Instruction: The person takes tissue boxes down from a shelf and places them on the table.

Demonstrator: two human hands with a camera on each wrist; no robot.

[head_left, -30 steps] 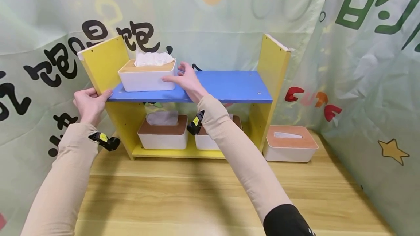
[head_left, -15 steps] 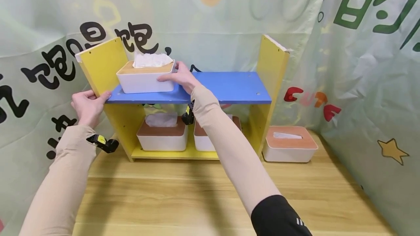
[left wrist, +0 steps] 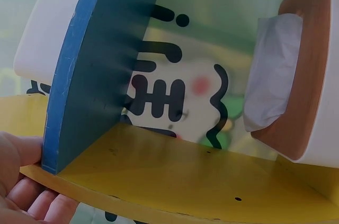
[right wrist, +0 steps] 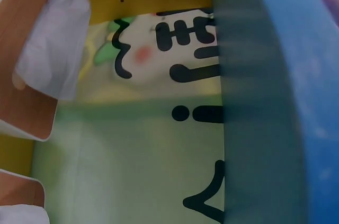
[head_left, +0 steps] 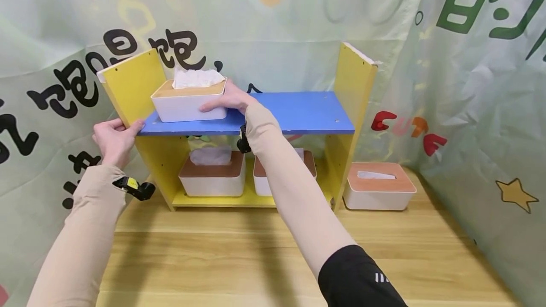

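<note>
A white tissue box (head_left: 183,105) with a wood-toned lid and a tissue standing out of it sits at the left end of the blue shelf board (head_left: 298,112). My right hand (head_left: 228,98) grips its right end, thumb across the front and the other fingers hidden behind. My left hand (head_left: 115,139) holds the yellow side panel (head_left: 136,84) of the shelf unit at its left front edge. In the left wrist view its thumb touches the blue board's edge (left wrist: 55,128), and the left fingers (left wrist: 39,200) curl round the yellow panel.
Below, on the yellow bottom board (head_left: 256,200), stand two more tissue boxes, one at left (head_left: 213,185) and one partly behind my right arm (head_left: 262,184). Another tissue box (head_left: 375,198) stands on the wooden table (head_left: 213,255), right of the unit. A printed cloth (head_left: 277,27) hangs behind.
My right hand has moved left and closed onto the tissue box's right end, its thumb further along the front. The left hand keeps its hold on the panel.
</note>
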